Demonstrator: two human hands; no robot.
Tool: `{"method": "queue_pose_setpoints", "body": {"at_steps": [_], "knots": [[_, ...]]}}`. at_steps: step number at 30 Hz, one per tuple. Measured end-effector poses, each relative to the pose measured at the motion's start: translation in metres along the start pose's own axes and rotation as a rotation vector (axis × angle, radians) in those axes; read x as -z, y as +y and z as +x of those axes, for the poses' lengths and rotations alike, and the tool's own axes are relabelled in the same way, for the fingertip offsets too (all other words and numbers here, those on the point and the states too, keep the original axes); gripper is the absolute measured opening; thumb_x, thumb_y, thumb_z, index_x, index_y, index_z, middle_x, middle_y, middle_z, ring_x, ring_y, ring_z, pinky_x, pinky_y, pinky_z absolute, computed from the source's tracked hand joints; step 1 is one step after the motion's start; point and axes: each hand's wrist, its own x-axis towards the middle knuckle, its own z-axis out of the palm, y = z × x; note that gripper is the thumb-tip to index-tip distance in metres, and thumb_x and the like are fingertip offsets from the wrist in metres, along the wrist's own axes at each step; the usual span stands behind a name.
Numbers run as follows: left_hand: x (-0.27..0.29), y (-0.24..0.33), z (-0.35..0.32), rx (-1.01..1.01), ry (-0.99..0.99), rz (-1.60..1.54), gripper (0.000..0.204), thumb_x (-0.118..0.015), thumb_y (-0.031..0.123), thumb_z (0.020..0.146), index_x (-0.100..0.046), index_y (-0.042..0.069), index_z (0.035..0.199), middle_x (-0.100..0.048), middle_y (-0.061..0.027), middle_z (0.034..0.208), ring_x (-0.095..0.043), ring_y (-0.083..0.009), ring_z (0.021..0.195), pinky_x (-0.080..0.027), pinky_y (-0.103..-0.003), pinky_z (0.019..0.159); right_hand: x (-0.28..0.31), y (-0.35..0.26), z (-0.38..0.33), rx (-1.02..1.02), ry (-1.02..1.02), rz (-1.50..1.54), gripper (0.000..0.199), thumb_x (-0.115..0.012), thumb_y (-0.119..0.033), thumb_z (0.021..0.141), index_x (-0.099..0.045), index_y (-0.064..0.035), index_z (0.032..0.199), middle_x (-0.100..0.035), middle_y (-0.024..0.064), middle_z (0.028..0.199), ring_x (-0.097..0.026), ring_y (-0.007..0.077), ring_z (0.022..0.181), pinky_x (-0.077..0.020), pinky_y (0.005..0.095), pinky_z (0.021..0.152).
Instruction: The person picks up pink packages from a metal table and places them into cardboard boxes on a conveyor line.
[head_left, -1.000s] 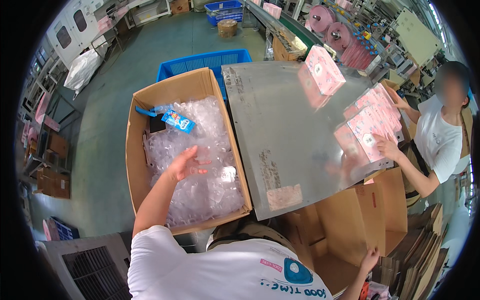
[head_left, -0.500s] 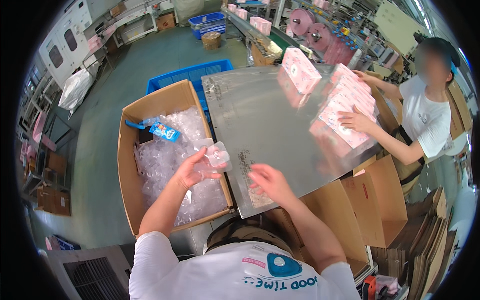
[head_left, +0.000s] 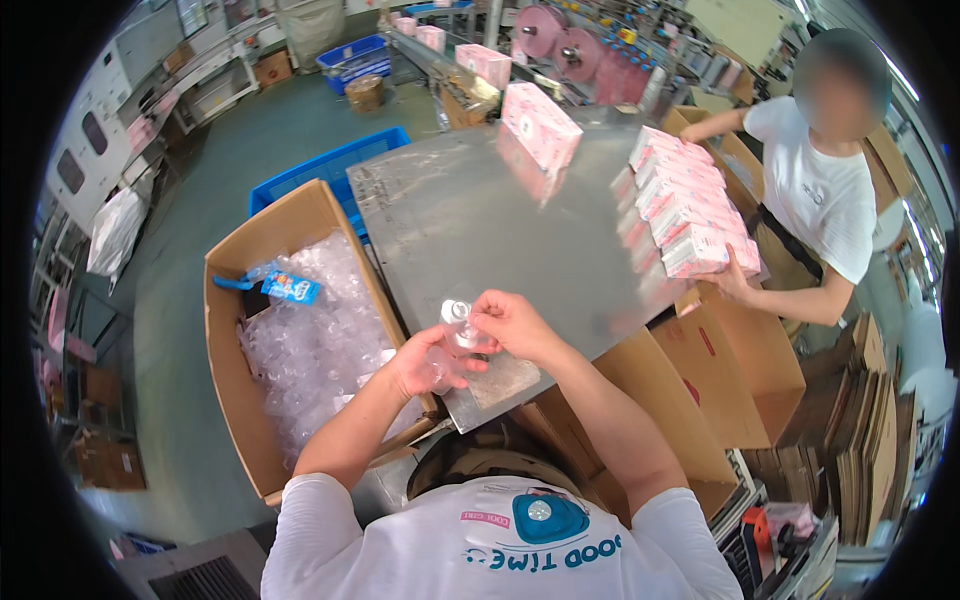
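Observation:
My left hand (head_left: 428, 366) is closed loosely around see-through plastic pieces at the near left corner of the metal table. My right hand (head_left: 512, 326) meets it there, fingers pinching a small clear plastic square (head_left: 457, 312) with a round part in its middle. How many pieces lie in the left palm I cannot tell. Just left of my hands stands an open cardboard box (head_left: 228, 375), filled with a heap of similar clear pieces (head_left: 315, 355). A blue printed packet (head_left: 291, 287) rests on the heap.
Across the metal table (head_left: 440, 215), a co-worker (head_left: 815, 170) holds a row of pink tissue packs (head_left: 685, 200). Another pink pack (head_left: 541, 125) sits at the far edge by the conveyor (head_left: 425, 55). A blue crate (head_left: 325, 165) is behind my box; open cartons (head_left: 735, 365) stand right.
My right hand has come left to the clear square held by my left hand, and both are now together over the table corner. The co-worker's hands have shifted around the packs, now gripping the row's ends.

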Motion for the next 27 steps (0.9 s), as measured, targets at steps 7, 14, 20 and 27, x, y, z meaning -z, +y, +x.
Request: {"method": "queue_pose_setpoints", "body": {"at_steps": [7,14,20,27], "knots": [[-0.011,-0.008,-0.003,0.114,-0.246,-0.199,0.065,-0.043,0.050,0.089,-0.037,0.004,0.135,-0.054,-0.0169,0.122,-0.057,-0.0198,0.079,-0.048,-0.026,0.048,0.080,0.036,-0.092,0.198,0.520,0.145,0.011,-0.059,-0.013,0.086,-0.055,-0.0025,0.085,-0.057,0.0019,0.069,-0.052,0.0086,0.060,-0.0432,0.0231,0.053],[0.092,0.030,-0.115,-0.439,0.009,-0.268,0.066,-0.043,0.046,0.092,-0.025,0.005,0.140,-0.052,-0.0221,0.123,-0.061,-0.0306,0.094,-0.056,-0.038,0.062,0.137,0.272,-0.309,-0.709,0.640,-1.171,0.013,-0.050,-0.014,0.084,-0.057,-0.0037,0.086,-0.065,0.0162,0.075,-0.065,0.0343,0.073,-0.0522,0.0425,0.066],[0.180,0.002,-0.197,-0.369,1.505,0.224,0.059,-0.058,0.056,0.078,-0.050,0.003,0.103,-0.046,-0.0039,0.088,-0.051,-0.0230,0.090,-0.042,-0.043,0.088,0.090,0.400,-0.341,-1.288,0.222,-1.045,0.041,-0.044,-0.020,0.090,-0.050,-0.0048,0.127,-0.032,0.0218,0.141,-0.052,0.0452,0.110,-0.0472,0.0560,0.082],[0.205,-0.011,-0.245,-0.374,1.622,0.505,0.054,-0.058,0.039,0.082,-0.055,-0.005,0.111,-0.059,-0.0094,0.099,-0.056,-0.0234,0.087,-0.046,-0.037,0.080,0.083,0.383,-0.336,-0.994,-0.115,-0.635,0.033,-0.056,-0.031,0.081,-0.068,-0.0048,0.098,-0.065,0.0151,0.105,-0.062,0.0284,0.099,-0.0486,0.0406,0.082]]}}
